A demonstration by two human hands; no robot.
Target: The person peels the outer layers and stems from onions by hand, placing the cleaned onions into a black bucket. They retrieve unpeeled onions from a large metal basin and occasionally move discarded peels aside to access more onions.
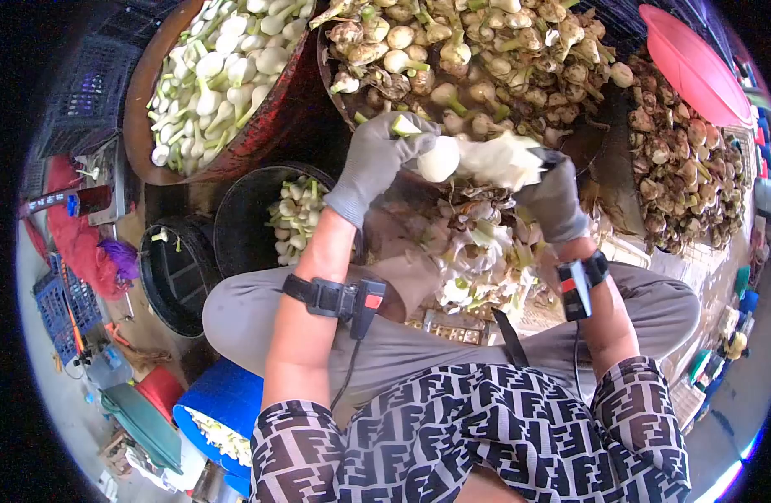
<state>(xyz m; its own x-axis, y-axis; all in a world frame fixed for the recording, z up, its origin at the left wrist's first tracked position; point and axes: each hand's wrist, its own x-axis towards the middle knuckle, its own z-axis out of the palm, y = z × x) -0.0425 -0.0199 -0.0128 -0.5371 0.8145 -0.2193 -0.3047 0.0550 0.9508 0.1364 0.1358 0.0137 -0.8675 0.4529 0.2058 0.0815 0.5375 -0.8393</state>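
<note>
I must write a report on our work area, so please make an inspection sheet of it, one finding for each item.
Surface: peelings heaped between the person's legs.
Job's things: pale bulbs in a red-brown tub; soiled bulbs beyond the hands.
Clutter: red netting and a blue crate at far left.
Hands: both gloved; left hand holds a white bulb; right hand is at blurred pale material, grip unclear.
Cables: one hangs from each wrist device.
Surroundings: pink basin at upper right.
</note>
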